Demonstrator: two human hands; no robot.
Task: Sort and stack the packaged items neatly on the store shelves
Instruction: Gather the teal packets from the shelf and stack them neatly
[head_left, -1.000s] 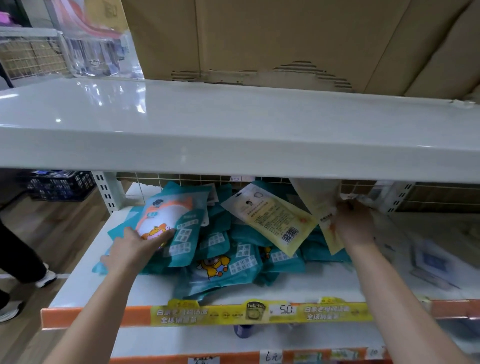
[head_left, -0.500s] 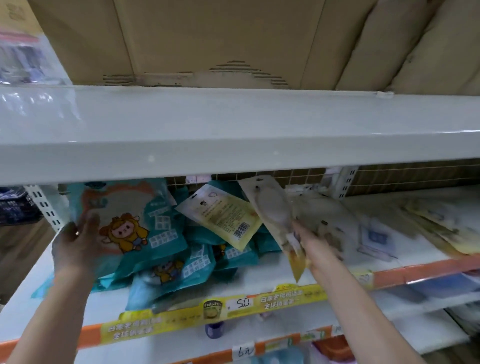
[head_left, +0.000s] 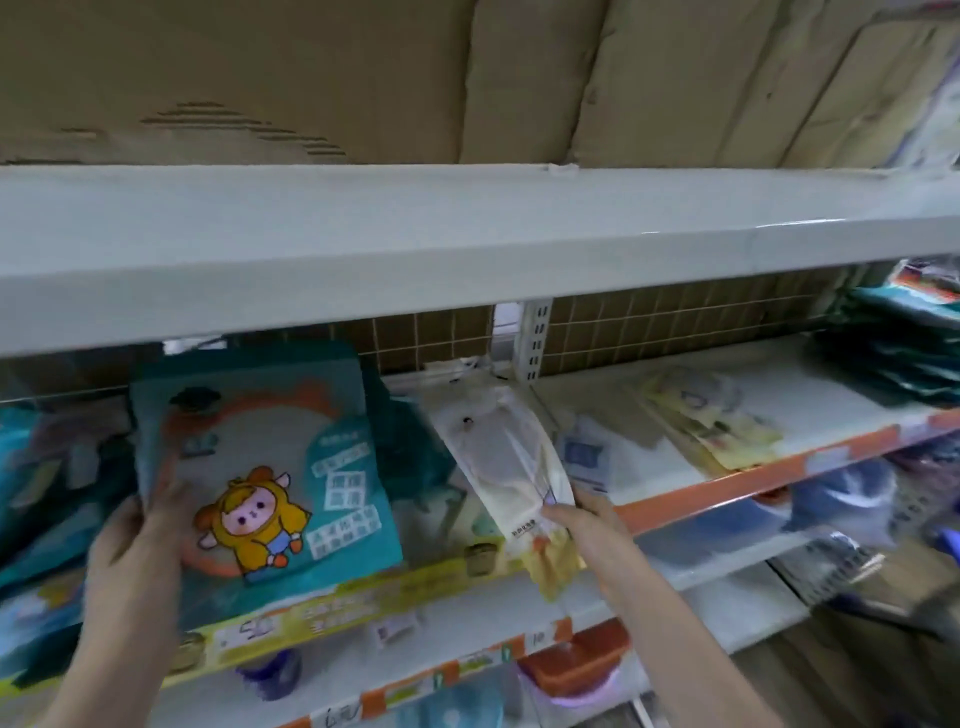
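Head view — what's nearest?

— Two bare forearms reaching up from the bottom edge. The left hand (head_left: 136, 535) grips a teal pack (head_left: 270, 467) by its lower left corner, thumb on the front, the other fingers hidden behind it. The pack is upright, facing the camera, with a cartoon figure in a yellow hood printed on it.

— And the right hand (head_left: 587, 525)?

— Its fingers (head_left: 558, 514) pinch a pale sleeve pack (head_left: 511, 457), long and narrow, tilted so its top leans left and back over the shelf while its yellow lower end hangs down past the shelf edge.

— Where do both sit against the shelf (head_left: 675, 457)?

— Both are held at its front edge, over the yellow price strip (head_left: 363, 597). Behind the teal pack, more teal packs (head_left: 410, 447) lie in a blurred heap. To the right, flat pale packs (head_left: 711, 421) lie on the white shelf.

— Farther back?

— A dark stack (head_left: 893, 353) at the far right, wire mesh (head_left: 649, 322) behind the shelf, a white upper shelf (head_left: 467, 249) above, and cardboard (head_left: 363, 78) on top of that.
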